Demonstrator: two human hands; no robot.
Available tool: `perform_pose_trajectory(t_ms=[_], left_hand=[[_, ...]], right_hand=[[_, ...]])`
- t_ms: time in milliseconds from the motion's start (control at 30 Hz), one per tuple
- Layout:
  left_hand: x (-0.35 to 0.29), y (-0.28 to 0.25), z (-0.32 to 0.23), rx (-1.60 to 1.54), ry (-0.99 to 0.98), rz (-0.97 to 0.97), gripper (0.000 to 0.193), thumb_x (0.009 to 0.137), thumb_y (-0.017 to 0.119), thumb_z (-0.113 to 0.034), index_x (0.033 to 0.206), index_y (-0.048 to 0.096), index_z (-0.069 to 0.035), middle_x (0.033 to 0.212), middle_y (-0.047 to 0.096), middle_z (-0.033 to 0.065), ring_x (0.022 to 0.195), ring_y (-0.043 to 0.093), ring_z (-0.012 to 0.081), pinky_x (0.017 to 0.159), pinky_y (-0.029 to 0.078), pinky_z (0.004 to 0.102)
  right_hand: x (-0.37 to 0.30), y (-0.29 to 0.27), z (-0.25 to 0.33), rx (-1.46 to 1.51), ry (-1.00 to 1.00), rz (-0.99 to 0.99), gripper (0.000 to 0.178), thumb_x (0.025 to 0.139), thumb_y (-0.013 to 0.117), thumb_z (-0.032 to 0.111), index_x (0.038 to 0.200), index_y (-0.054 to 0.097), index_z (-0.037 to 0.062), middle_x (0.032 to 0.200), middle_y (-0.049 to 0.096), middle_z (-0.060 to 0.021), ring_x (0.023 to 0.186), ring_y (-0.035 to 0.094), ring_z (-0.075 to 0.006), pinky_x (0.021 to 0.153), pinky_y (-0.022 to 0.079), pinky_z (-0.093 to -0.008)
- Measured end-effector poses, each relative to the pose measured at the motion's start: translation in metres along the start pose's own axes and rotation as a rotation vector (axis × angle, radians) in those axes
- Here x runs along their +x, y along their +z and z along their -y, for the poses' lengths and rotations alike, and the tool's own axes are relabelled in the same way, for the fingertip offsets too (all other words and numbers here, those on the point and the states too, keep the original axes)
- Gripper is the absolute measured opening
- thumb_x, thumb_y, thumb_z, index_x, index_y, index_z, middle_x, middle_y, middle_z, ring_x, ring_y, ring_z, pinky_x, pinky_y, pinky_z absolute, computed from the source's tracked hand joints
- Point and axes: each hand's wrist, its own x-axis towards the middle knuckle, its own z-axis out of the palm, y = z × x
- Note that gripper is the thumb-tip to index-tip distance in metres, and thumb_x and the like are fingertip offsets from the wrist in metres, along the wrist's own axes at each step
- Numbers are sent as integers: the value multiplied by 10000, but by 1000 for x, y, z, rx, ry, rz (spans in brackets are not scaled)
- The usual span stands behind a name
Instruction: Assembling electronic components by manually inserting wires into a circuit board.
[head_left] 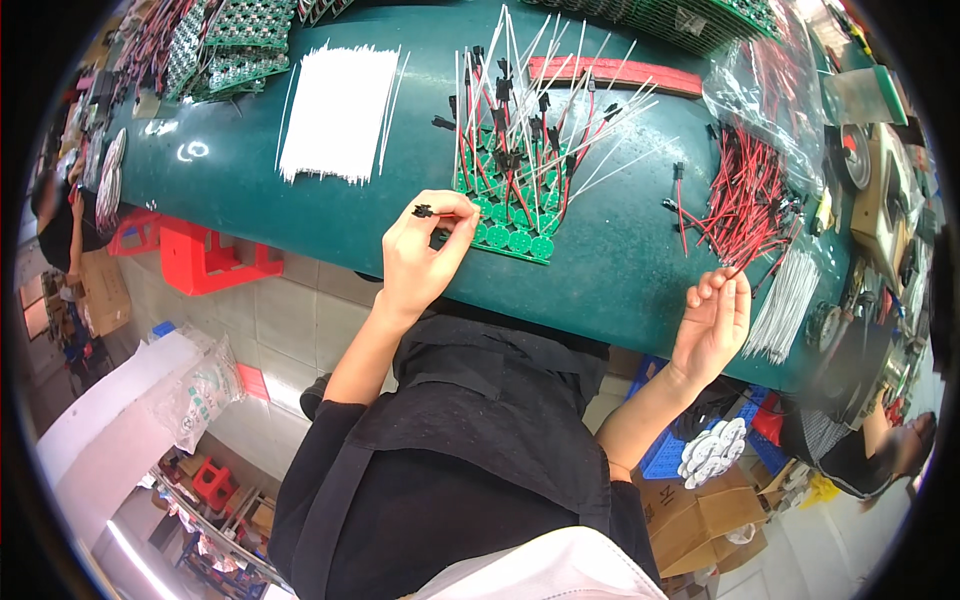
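My left hand [425,250] is closed in a pinch at the near left corner of a green panel of round circuit boards [518,241]. A connector lead is held in it; its black plug [423,211] sticks out over the fingers, and most of its wire is hidden. Red-and-black leads with black plugs and thin white wires stand up from the panel. On the right, my right hand [712,325] pinches the end of a red wire [738,270] at the near edge of a heap of red-and-black connector leads [745,195].
A stack of thin white wires [337,115] lies left of the panel, another white bundle [783,305] beside my right hand. Behind the panel is a red strip [615,75]. A clear plastic bag [770,95] and stacked green boards [235,45] line the green table [600,270]. Other people sit at both sides.
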Motion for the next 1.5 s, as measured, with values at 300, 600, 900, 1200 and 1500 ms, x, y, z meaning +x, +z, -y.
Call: perform_pose_trajectory(t_ms=[300,600,900,1200,1500], left_hand=[[0,2,2,31,79,-11,153,818,692,87,910,595,12,890,660,113,743,637,168,623,534,266],[-1,3,3,44,100,-10,164,806,704,84,905,596,11,868,663,114,735,651,177,617,549,264],[-1,4,2,179,193,3,218,804,741,35,964,594,13,847,661,105,699,657,149,585,546,250],[6,2,-1,164,30,-3,313,782,790,-21,998,565,4,871,615,80,677,624,108,589,523,224],[-14,-13,-33,-538,-222,311,301,828,721,41,1106,610,68,1035,635,143,923,665,209,825,556,310]], right_hand=[[0,4,-3,21,27,1,152,986,540,57,1129,573,14,1011,586,-57,806,521,-134,638,453,-268],[-1,4,-3,11,36,14,147,987,541,67,1121,573,18,978,574,-58,798,520,-136,633,454,-263],[-5,13,1,47,69,72,100,999,514,76,1072,554,21,942,558,-64,781,519,-151,629,459,-268],[-44,68,-22,-223,139,209,75,954,589,25,1015,557,-5,758,577,-60,627,534,-88,547,448,-209],[-52,116,-57,-768,-361,555,142,802,727,-21,892,622,11,786,638,-85,653,604,-239,589,496,-331]])
